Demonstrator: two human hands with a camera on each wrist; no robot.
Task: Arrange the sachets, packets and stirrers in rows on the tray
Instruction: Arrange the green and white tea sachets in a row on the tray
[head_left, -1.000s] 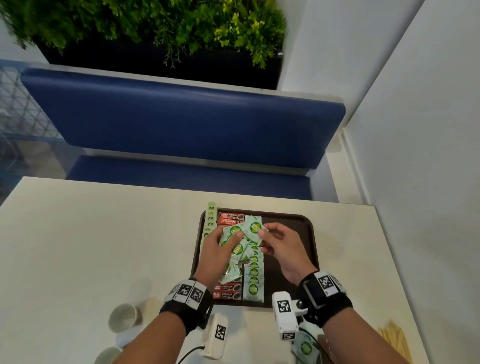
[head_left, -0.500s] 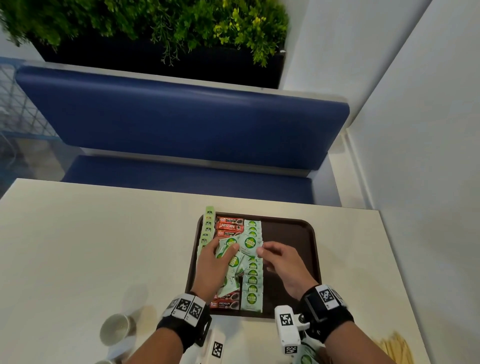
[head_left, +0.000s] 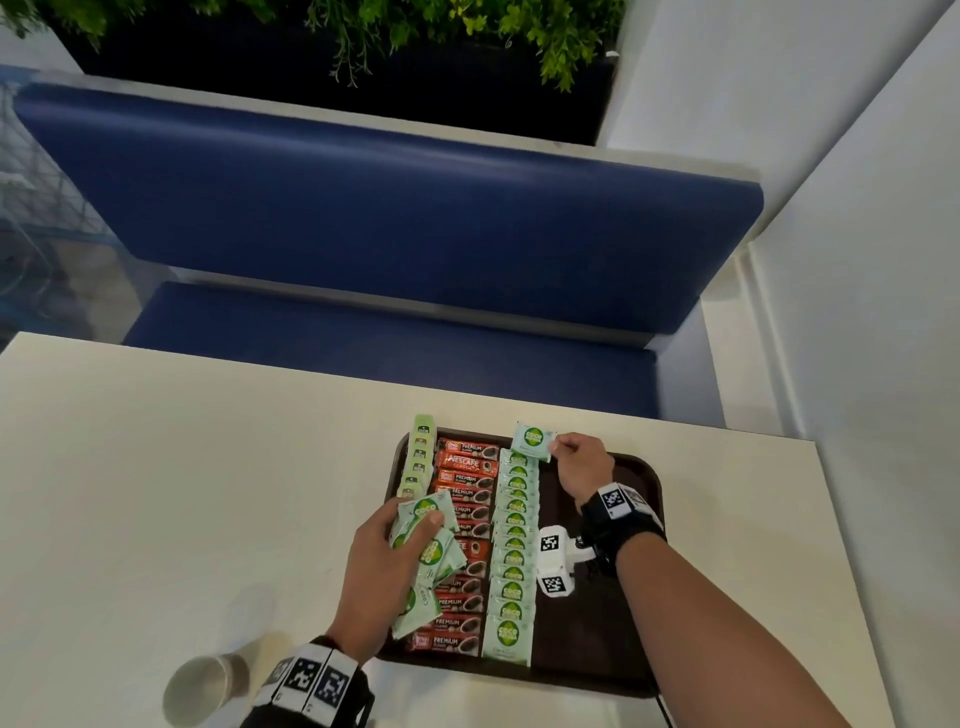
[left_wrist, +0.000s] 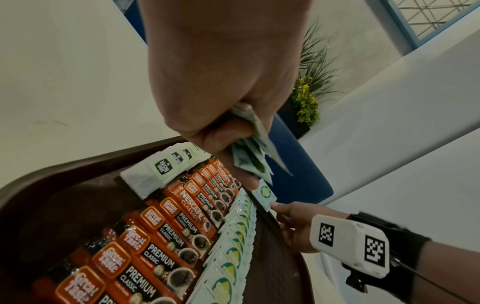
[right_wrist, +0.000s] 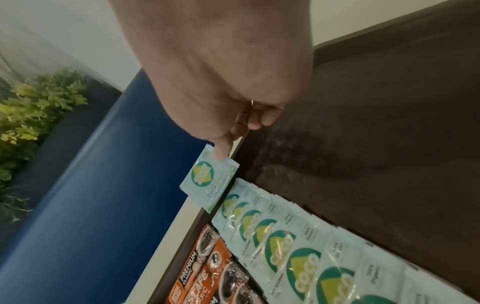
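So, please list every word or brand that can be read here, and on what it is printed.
"NESCAFE CLASSIC": one red coffee packet.
"Great Taste PREMIUM CLASSIC": the other coffee packets.
"COCO": green sachets in the row, the sachet in the right hand, the bunch in the left hand.
Pale green packets: label unreadable.
Wrist markers: patterns only.

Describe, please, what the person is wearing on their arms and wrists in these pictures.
Both forearms are bare, with no sleeves. Each wrist carries a black strap: the left wrist band bears white panels printed with black square markers, as does the right wrist band. A white boxy camera unit with two such markers hangs under the right wrist, a thin black cable trailing from it.
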